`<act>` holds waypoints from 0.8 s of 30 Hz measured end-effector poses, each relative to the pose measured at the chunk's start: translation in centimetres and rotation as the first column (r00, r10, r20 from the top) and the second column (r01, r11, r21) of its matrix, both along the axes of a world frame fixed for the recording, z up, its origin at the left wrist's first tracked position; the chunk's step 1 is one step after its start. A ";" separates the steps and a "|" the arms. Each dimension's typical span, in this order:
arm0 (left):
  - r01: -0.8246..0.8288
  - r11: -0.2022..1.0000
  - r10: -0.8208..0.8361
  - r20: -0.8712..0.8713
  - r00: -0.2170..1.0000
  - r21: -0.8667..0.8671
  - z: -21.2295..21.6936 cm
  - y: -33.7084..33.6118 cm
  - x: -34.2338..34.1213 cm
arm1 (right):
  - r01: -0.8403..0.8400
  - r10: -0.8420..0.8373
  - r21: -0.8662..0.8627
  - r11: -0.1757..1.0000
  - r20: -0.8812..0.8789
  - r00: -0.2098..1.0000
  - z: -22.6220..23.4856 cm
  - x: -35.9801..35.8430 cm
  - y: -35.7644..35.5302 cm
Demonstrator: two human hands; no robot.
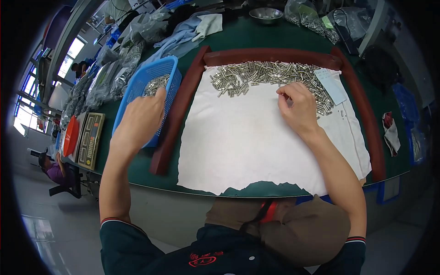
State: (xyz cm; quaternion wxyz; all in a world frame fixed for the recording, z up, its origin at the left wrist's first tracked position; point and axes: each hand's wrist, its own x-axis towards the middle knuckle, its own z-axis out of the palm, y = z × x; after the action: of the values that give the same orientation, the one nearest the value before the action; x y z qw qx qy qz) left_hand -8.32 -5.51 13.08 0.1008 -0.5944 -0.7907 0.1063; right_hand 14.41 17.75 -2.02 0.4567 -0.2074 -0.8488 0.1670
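My left hand (141, 118) hangs over the near side of a blue plastic basket (173, 87), its back turned up and its fingers curled downward. What those fingers hold, if anything, is hidden. Inside the basket lies a heap of small metal pins (156, 85). Above a white cloth (243, 142), my right hand (299, 104) is closed in a pinch of thumb and forefinger. Whatever sits at its fingertips is too small to name. Many more shiny metal pins (256, 71) are spread along the cloth's far edge, behind and beside this hand.
A dark red wooden frame (270, 57) borders the cloth on three sides. A pale blue paper slip (331, 87) rests at the pins' right. Bagged parts (121, 73), a metal bowl (266, 15) and a boxed item (91, 141) stand around. Another person (59, 172) sits far left.
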 end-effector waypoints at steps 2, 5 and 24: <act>-0.076 0.997 0.075 -0.035 0.997 -0.023 0.0 -2.0 -3.5 | -0.029 0.029 0.008 1.000 0.011 1.000 0.5 -0.4 -0.5; 0.053 0.981 -0.018 -0.185 0.983 0.188 -0.7 -3.0 -4.3 | -0.039 0.040 -0.010 0.999 0.042 0.998 0.2 -0.3 -0.5; -0.008 0.892 -0.211 0.432 0.877 0.452 -12.6 10.6 2.2 | -0.314 0.229 0.122 0.942 0.452 0.862 2.8 -6.8 0.7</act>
State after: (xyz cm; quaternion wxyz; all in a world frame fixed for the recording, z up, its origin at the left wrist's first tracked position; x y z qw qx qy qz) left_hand -6.14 5.12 0.44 0.0437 -0.6055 -0.7612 -0.2282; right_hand 7.62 18.46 0.79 0.2470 -0.0724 -0.9614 0.0974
